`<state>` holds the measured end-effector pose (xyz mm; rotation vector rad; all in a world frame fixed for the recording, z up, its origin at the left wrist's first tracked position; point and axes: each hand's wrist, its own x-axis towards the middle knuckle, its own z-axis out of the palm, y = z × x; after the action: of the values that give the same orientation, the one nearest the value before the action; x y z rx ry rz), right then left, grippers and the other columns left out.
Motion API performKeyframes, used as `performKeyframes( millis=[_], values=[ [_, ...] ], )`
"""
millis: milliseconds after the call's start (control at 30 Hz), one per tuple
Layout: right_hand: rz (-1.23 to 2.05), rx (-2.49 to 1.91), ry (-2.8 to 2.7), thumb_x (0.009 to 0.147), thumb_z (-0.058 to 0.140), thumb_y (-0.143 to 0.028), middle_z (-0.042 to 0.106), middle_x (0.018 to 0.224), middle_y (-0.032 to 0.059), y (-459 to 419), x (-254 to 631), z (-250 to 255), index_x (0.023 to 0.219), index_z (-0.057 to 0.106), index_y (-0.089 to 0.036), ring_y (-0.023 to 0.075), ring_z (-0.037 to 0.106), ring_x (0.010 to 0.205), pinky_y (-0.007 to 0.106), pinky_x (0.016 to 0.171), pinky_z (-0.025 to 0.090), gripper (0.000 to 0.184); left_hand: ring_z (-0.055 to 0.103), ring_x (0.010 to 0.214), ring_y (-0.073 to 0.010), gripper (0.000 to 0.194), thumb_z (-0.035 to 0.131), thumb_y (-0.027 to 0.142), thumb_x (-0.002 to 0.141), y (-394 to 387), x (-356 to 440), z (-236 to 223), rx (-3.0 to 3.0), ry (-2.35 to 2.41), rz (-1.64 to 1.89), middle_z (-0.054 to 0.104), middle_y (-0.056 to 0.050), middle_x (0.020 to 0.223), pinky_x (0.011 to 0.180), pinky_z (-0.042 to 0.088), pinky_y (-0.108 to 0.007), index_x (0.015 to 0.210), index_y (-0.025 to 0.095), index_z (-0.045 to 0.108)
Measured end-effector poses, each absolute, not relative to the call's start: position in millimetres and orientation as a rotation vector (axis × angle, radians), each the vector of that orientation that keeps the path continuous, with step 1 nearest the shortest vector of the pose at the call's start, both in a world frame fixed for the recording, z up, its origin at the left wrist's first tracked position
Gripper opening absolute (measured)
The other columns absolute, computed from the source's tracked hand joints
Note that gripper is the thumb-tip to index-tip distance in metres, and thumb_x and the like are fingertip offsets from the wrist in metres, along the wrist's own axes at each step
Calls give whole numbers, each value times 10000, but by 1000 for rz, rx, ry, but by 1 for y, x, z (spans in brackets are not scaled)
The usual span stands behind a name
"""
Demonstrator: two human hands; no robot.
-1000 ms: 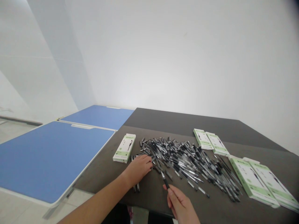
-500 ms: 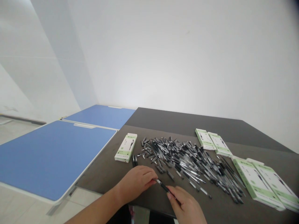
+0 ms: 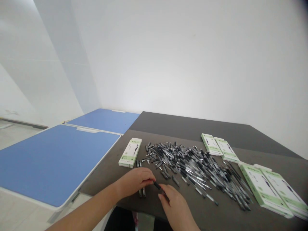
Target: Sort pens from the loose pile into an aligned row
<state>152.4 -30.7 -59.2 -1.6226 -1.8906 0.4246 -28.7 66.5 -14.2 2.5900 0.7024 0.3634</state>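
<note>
A dark pen (image 3: 157, 185) is held between my two hands, above the near edge of the table. My left hand (image 3: 135, 183) pinches its upper left end, and the fingertips hide that end. The other end goes into the closed fingers of my right hand (image 3: 175, 204). Two assembled pens (image 3: 142, 193) lie side by side beneath my left hand, partly covered by it. Just beyond the hands spreads a big heap of loose pen parts (image 3: 187, 163), with dark caps and clear barrels among them.
One green and white pen box (image 3: 130, 152) stands left of the heap. Several more lie at right, including a far box (image 3: 211, 144) and a near box (image 3: 266, 189). Blue tables (image 3: 57, 160) adjoin the dark table (image 3: 166, 123) on the left; a white wall rises behind.
Both hands have shifted left, and my right hand has come closer to my left along the pen. Less of the pen shows. The lower ends of the two lying pens have come into sight.
</note>
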Motion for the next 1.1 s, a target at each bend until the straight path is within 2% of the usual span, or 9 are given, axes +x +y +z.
performKeyframes(
  millis=[133,267,367,467,633,800,1100],
  values=[
    [268,-1587,-1949,760,504,-90,639,1107,100,-25,145,-65,1146,588,-159,240,587,1016,359,886,470,402,591,905,-146,163,514,249,858,95,-40,-15,2637,720,323,672,-23,931,832,425,-238,940,217,652],
    [142,-1510,-2011,761,517,-93,610,1152,101,-31,156,-76,1125,580,-156,235,554,1062,360,896,464,376,592,872,-151,145,537,268,844,111,-44,-18,2677,667,241,683,-13,888,811,430,-240,915,233,659],
    [12,-1533,-1984,809,503,-138,630,1078,94,-35,179,-80,1040,603,-179,230,574,1001,362,859,464,255,588,879,-155,137,548,256,836,116,-43,-24,2706,631,231,680,-12,889,825,427,-249,908,240,664],
    [-133,-1685,-1905,851,485,-193,649,947,93,-37,210,-75,938,618,-174,231,597,880,377,811,450,160,573,938,-158,126,575,213,813,117,-42,-29,2735,642,252,652,-17,982,861,417,-255,882,244,677],
    [-349,-1947,-1932,840,514,-198,646,875,84,-35,248,-67,915,625,-178,247,588,822,376,748,409,135,556,982,-165,160,574,193,804,110,-39,-25,2739,719,313,629,-22,1030,890,414,-266,929,236,665],
    [-437,-2111,-1980,820,527,-191,628,766,62,-32,252,-68,823,629,-195,245,580,745,352,643,367,102,564,972,-161,206,478,199,860,98,-33,-17,2724,869,462,643,-29,1007,888,425,-287,988,224,639],
    [-437,-1987,-2007,802,503,-188,603,694,50,-26,256,-66,715,594,-198,218,566,688,330,649,350,126,582,936,-159,230,423,223,884,88,-33,-18,2576,1160,641,648,-25,1005,860,442,-291,1004,227,620]
  ],
)
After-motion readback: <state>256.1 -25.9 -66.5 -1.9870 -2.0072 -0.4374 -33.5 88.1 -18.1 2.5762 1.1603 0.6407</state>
